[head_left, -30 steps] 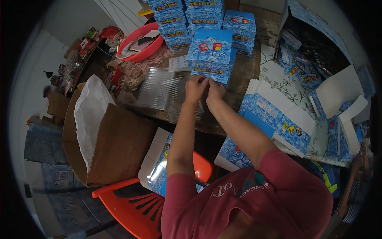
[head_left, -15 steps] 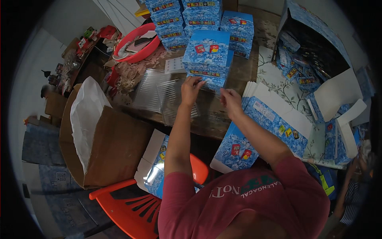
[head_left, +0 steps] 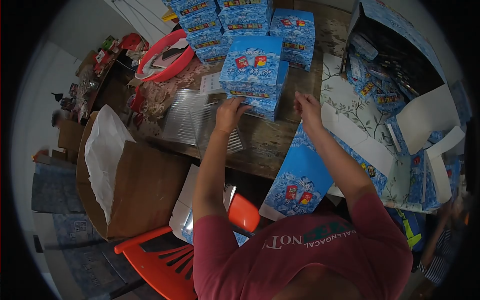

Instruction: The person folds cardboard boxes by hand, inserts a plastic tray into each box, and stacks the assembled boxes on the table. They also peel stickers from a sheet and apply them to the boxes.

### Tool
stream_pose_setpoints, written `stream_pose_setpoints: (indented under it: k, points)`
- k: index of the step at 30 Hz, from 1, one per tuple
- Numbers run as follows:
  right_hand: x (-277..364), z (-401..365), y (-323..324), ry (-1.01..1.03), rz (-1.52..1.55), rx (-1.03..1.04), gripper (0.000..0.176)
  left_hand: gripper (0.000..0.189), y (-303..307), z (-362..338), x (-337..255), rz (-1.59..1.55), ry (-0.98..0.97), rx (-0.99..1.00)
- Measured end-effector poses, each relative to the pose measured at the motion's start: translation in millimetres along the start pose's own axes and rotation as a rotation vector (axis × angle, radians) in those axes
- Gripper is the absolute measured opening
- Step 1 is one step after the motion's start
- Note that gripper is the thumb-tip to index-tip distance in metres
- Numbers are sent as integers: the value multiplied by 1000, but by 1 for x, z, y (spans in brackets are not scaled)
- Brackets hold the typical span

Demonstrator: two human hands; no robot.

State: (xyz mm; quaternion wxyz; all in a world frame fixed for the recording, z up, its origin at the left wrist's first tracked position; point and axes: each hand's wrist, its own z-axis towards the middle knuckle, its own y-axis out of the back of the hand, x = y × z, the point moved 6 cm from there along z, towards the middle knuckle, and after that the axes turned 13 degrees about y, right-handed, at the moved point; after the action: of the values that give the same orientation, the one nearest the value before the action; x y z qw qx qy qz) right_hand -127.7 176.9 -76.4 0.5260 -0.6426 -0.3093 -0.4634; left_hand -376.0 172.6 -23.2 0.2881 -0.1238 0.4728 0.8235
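A blue printed box (head_left: 251, 67) with red and yellow pictures is stacked on another blue box (head_left: 282, 82) at the table's middle. My left hand (head_left: 231, 114) is at the near lower left of the stack, fingers curled against the front edge and thumb pointing right. To the right of the stack, apart from it, my right hand (head_left: 308, 110) is raised with its fingers pinched together. Whatever may be between those fingertips is too small to make out. Clear ridged plastic trays (head_left: 182, 117) lie left of my left hand.
More box stacks (head_left: 245, 20) stand behind. A pink basin (head_left: 170, 60) sits at the back left, a large carton (head_left: 145, 185) at the lower left. Flat blue cartons (head_left: 300, 175) lie on the right, before an open box of sachets (head_left: 372, 75). An orange chair (head_left: 155, 260) is below.
My right hand has moved away from the box's lower front, to the right and up. My left hand has stayed at the front edge. The view has shifted slightly.
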Motion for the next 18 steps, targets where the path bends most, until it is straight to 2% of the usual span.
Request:
stream_pose_setpoints:
  k: [4, 6, 7, 9, 10, 11, 12, 13, 14, 15, 16, 18]
  points:
    - [-7, 8, -4, -10, -56, 27, 19, 30, -1, 1, 1, 55, 9, 44]
    - [-15, 15, -6, -19, -88, 28, 19, 29, -1, 0, 2, 163, 101, 147]
    - [-23, 21, -6, -11, -124, 36, 21, 29, 3, -3, 1, 166, 101, 142]
    - [-22, 29, -9, 10, -156, 44, 26, 29, 17, -10, 5, 18, 94, -9]
    - [-25, 28, -13, -55, -168, 28, 37, 29, 11, -9, 11, 18, 82, -12]
    - [-27, 27, -18, -120, -178, 7, 48, 33, 11, -9, 38, -343, 297, -147]
    - [-39, 31, -20, -113, -174, -1, 48, 36, 7, -12, 60, -711, 516, -278]
    - [-55, 37, -27, -97, -150, 58, 57, 47, 0, -2, 75, -807, 617, -244]
    - [-62, 44, -36, -79, -125, 120, 66, 47, -3, 9, 73, -818, 606, -245]
    - [-51, 33, -46, -153, -60, 135, 71, 52, -20, 19, 73, -1157, 740, -61]
    - [-39, 27, -52, -137, -59, 135, 71, 57, -36, 27, 66, -1488, 862, 147]
    - [-33, 19, -60, -317, 18, 152, 83, 58, -35, 37, 60, -1425, 825, 180]
